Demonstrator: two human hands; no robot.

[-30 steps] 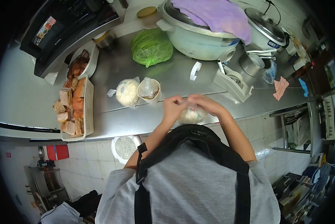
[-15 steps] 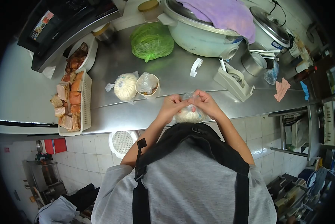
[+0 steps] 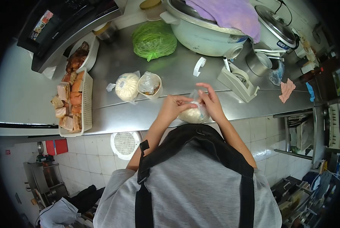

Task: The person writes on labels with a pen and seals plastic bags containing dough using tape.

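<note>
A clear plastic bag (image 3: 194, 114) filled with white, rice-like food sits at the counter's front edge, close to my body. My left hand (image 3: 173, 107) pinches the gathered neck of this bag from the left. On its other side, my right hand (image 3: 211, 104) grips the neck between thumb and a finger, with another finger raised away. To the left lie a second tied bag of white food (image 3: 126, 88) and a white paper cup (image 3: 150, 93) with a small clear bag inside.
A tape dispenser (image 3: 236, 83) and a curled white strip (image 3: 199, 67) lie right of centre. Behind are a green bag (image 3: 154, 41) and a large pot (image 3: 204, 40) under a purple cloth (image 3: 230, 15). A basket of meat pieces (image 3: 87, 102) stands left, a metal pot (image 3: 258, 64) right.
My hands, close together at the bag's neck before, have parted a little. My right hand's fingers have lifted and spread, showing more of the bag.
</note>
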